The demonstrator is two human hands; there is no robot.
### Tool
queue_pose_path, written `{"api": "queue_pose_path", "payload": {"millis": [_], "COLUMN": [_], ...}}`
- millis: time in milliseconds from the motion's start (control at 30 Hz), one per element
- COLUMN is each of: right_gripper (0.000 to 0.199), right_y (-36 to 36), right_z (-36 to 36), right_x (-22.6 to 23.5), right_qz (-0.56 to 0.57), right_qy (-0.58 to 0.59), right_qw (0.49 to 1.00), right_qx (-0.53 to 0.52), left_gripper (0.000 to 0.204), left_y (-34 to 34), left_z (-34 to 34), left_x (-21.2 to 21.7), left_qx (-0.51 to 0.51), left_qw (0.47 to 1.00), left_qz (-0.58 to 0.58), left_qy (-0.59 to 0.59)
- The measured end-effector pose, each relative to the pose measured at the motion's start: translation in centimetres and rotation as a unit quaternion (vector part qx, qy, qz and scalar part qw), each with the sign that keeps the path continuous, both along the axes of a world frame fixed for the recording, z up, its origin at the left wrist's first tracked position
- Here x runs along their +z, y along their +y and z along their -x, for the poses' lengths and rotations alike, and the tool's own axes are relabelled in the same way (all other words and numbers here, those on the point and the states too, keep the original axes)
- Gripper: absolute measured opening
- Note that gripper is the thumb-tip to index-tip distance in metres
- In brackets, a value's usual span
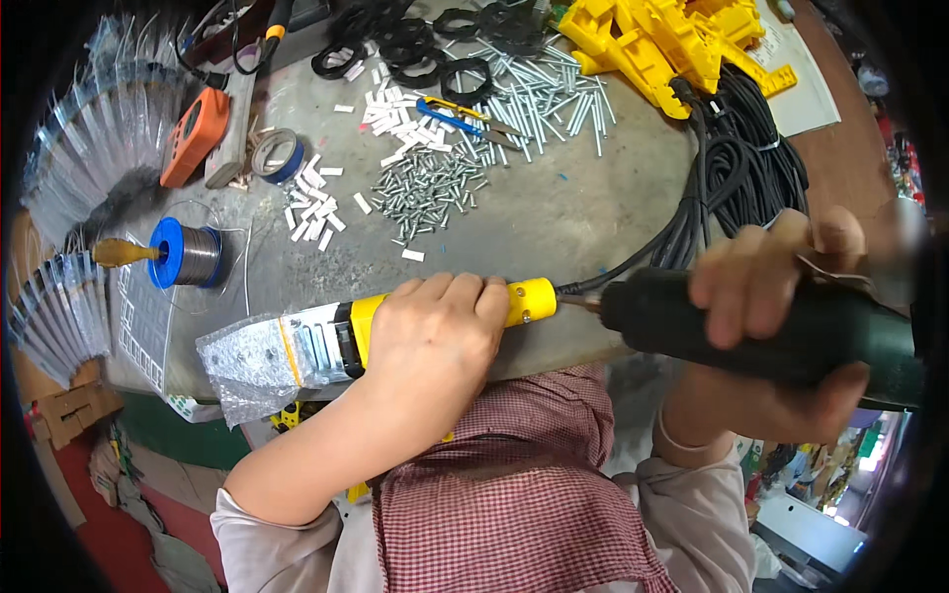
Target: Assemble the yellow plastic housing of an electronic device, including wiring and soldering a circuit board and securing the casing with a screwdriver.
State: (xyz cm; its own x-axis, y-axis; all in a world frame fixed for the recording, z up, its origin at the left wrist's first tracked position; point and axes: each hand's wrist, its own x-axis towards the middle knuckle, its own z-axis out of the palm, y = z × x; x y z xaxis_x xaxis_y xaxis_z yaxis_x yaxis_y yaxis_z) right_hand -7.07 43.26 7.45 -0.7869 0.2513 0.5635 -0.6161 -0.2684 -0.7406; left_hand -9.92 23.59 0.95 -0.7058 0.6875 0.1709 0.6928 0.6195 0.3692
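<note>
My left hand (430, 331) is wrapped over a yellow-bodied power tool (534, 299), pressing it down along the near edge of the table. Bubble wrap (247, 366) covers the tool's left end, and a black cord (613, 275) leaves its right end. In my right hand (756, 287) is a thick dark electric screwdriver (667, 316), held level with its bit pointing left. The bit's tip is close to the cord end of the yellow body, where small screws show; whether it touches cannot be made out.
Short screws (425, 193), long screws (588, 114) and white pieces (314, 203) lie in heaps. Behind them are black rings (465, 79), a blue cutter (450, 117) and yellow housings (647, 54). Coiled black cable (741, 148) lies right; a solder spool (188, 252) and tape roll (277, 156) left.
</note>
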Motion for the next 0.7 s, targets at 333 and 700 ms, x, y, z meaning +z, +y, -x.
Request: {"api": "queue_pose_path", "payload": {"millis": [333, 700], "right_gripper": [0.065, 0.071], "right_y": [-3.8, -2.7], "right_z": [2.0, 4.5], "right_x": [0.0, -2.0], "right_qz": [-0.112, -0.16], "right_qy": [-0.146, -0.01], "right_qw": [0.982, 0.968], "right_qx": [0.032, 0.192], "left_gripper": [0.011, 0.035], "left_y": [0.5, 0.6], "left_z": [0.3, 0.3], "left_x": [-0.3, -0.6], "left_qx": [0.017, 0.025], "left_qw": [0.997, 0.993], "left_qz": [-0.08, -0.098], "left_qy": [-0.001, -0.067]}}
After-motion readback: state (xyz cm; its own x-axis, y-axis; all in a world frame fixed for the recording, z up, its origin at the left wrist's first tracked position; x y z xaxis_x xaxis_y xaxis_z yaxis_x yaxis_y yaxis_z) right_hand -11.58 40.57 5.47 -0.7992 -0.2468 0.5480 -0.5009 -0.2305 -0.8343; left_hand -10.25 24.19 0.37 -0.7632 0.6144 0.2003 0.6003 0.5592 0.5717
